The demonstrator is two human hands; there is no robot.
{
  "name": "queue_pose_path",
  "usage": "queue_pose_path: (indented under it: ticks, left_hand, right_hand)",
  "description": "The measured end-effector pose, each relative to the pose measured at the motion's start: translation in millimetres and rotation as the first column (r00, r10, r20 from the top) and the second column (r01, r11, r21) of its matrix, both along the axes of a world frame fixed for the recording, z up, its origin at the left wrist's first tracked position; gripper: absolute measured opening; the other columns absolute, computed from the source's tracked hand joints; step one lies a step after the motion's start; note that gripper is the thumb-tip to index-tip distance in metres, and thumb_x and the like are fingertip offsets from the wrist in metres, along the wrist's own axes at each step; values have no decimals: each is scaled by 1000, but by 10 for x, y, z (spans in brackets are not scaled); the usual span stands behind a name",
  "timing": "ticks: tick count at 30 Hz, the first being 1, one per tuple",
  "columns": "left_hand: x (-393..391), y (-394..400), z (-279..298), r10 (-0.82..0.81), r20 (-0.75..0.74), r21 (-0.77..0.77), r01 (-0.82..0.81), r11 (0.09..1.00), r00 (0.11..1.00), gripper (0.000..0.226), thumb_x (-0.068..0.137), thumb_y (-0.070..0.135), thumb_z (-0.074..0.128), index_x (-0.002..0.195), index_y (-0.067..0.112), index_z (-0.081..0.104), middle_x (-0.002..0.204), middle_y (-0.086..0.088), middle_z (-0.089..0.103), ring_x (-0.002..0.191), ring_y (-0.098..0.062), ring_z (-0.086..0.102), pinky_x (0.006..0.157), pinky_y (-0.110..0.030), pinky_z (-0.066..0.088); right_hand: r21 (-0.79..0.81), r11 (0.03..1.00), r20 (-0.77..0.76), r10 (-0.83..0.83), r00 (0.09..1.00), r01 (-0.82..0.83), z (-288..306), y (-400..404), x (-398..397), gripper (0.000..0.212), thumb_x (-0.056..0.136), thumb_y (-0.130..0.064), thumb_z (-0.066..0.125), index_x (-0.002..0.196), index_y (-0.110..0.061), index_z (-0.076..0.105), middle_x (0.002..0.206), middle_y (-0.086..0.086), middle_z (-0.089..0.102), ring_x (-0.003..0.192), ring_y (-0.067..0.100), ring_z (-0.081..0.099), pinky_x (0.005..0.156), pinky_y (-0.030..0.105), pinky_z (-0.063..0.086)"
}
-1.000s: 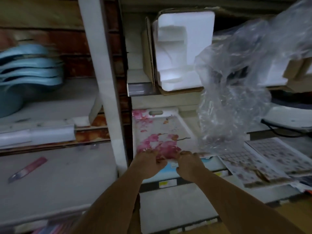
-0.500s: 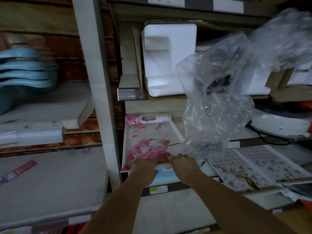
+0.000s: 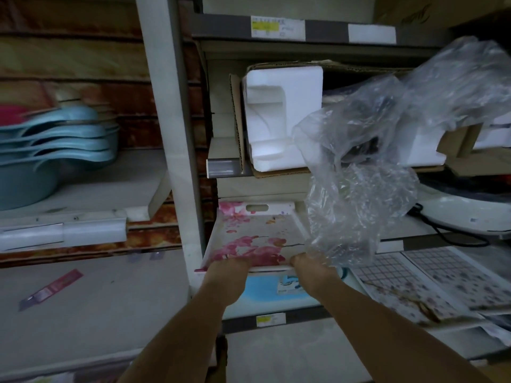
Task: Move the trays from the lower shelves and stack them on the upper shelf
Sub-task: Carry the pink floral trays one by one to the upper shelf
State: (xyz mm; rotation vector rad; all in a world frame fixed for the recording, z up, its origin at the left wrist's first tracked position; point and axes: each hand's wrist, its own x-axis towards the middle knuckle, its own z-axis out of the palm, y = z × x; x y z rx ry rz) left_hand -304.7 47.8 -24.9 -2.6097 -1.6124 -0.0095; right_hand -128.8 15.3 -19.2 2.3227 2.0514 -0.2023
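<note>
Both hands clasp the near edge of the floral tray [image 3: 254, 239], left hand [image 3: 228, 268] and right hand [image 3: 311, 265] with fingers curled over its rim. Crumpled clear plastic [image 3: 359, 194] hangs just right of the grip, hiding the tray's far right corner. Under the hands, a blue tray [image 3: 262, 293] shows only partly.

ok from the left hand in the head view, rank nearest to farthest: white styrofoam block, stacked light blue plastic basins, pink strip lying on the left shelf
From the left hand:
1. White styrofoam block, above and slightly right, on the shelf over the floral tray it grips.
2. Pink strip, far left, lying flat on the grey shelf.
3. Stacked light blue plastic basins, upper left.
</note>
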Motion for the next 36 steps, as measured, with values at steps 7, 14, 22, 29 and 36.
queue_pose_path:
  ticks: [7, 14, 22, 29, 36]
  left_hand:
    - [-3, -103, 206, 107, 16, 0, -107, 994, 994, 29, 96, 19, 48, 125, 17, 52, 115, -3, 59, 106, -19, 58, 96, -31, 50]
    - [-2, -353, 651, 85, 97, 125, -97, 987, 992, 23, 94, 17, 50, 117, 18, 53, 109, 0, 58, 101, -16, 57, 86, -25, 46]
    - [4, -666, 902, 141, 27, 129, -144, 981, 990, 24, 92, 14, 51, 116, 19, 52, 110, -6, 62, 102, -24, 60, 83, -31, 47]
    - [-163, -970, 1214, 77, 42, 213, -85, 973, 996, 25, 93, 13, 50, 117, 18, 52, 113, -7, 62, 105, -26, 60, 79, -30, 43]
    - [-548, -1385, 1465, 3, 87, 266, -26, 964, 996, 22, 91, 15, 55, 112, 19, 54, 109, -6, 62, 100, -24, 59, 72, -28, 38]
  right_hand:
    - [76, 996, -36, 47, 998, -44, 124, -136, -23, 31, 98, -10, 40, 129, -11, 47, 125, 12, 55, 114, 27, 55, 84, 19, 41]
    - [198, 969, 119, 124, 985, -146, 537, -289, -22, 33, 96, -6, 42, 126, -8, 53, 117, 9, 61, 108, 27, 59, 79, 26, 44]
    - [235, 954, 175, 149, 973, -188, 867, -600, -45, 40, 92, -3, 46, 130, -13, 49, 118, 8, 60, 107, 26, 60, 87, 32, 47]
    - [293, 935, 286, 111, 952, -198, 1185, -977, -230, 33, 91, -6, 47, 123, -12, 55, 113, 9, 63, 102, 25, 61, 80, 32, 48]
    - [322, 938, 258, 43, 965, -128, 1528, -1502, -614, 31, 91, -14, 53, 121, -13, 57, 113, 10, 62, 103, 27, 61, 80, 33, 47]
